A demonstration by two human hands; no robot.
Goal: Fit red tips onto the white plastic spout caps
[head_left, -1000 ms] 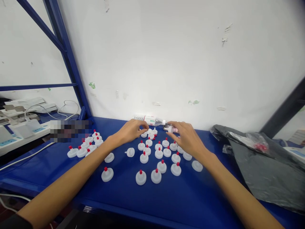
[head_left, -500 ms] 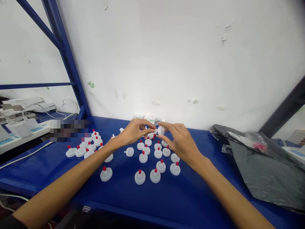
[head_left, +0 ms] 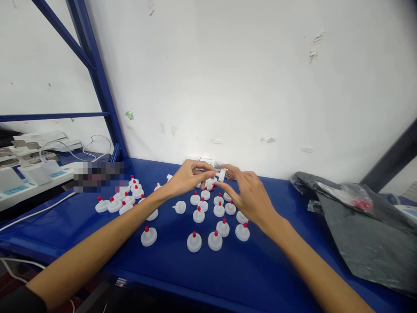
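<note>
A white plastic nozzle cap (head_left: 222, 175) is held sideways above the table between my two hands. My left hand (head_left: 189, 178) pinches at its narrow spout side, and the fingertips hide the spout. On the wide rim, the thumb and fingers of my right hand (head_left: 246, 187) grip the cap from opposite edges. Below and around my hands stand several white nozzle caps with red tips, such as one nearby (head_left: 198, 214) and one toward the front edge (head_left: 194, 242). One cap without a red tip (head_left: 180, 207) lies tipped over near my left wrist.
More red-tipped caps (head_left: 115, 204) cluster left of my left forearm on the blue table (head_left: 260, 269). A clear plastic package (head_left: 203, 161) lies by the wall. To the right is a dark grey plastic bag (head_left: 365, 234). A power strip (head_left: 61, 174) with cables sits at the left.
The cap between my hands has turned, so its rim now shows more edge-on. Both hands stay close together in about the same place; the whole view has shifted slightly.
</note>
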